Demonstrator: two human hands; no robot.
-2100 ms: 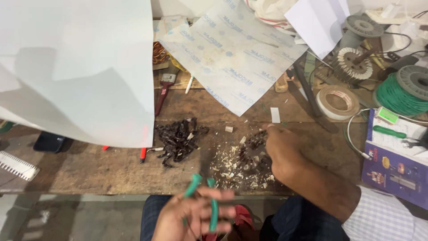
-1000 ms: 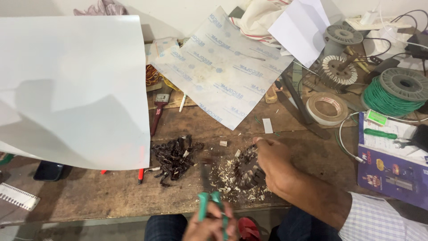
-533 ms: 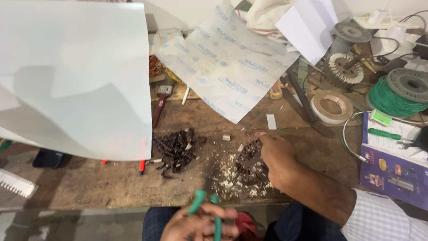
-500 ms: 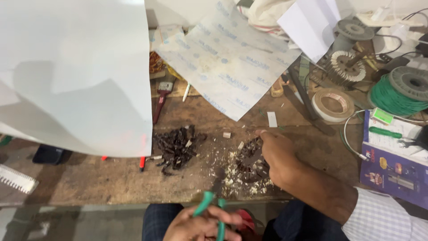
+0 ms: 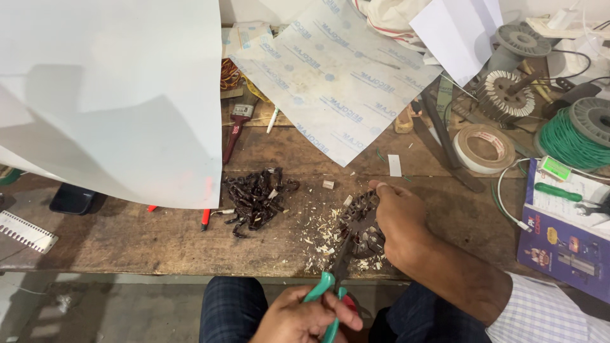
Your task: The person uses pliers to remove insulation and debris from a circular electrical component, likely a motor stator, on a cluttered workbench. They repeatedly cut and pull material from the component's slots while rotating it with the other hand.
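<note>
My right hand (image 5: 399, 219) rests on a dark round slotted metal part (image 5: 359, 222) lying on the wooden bench (image 5: 159, 241), fingers curled over its right side. My left hand (image 5: 304, 317), low at the bench's front edge, grips green-handled pliers (image 5: 330, 293) whose dark jaws point up into the part. Pale shavings and scraps (image 5: 321, 228) lie scattered around the part. Left of it sits a heap of dark pulled-out wire pieces (image 5: 254, 198).
A big white sheet (image 5: 108, 95) curls over the bench's left side, and printed insulation paper (image 5: 330, 70) lies behind. At right stand a tape roll (image 5: 486, 147), a green wire spool (image 5: 581, 136), a toothed stator (image 5: 505, 95) and a booklet (image 5: 565, 241). A red-handled tool (image 5: 234, 130) lies near the middle.
The left hand has brought the pliers up from below the bench edge, and their jaws now reach the round part. The right hand has stayed on the part.
</note>
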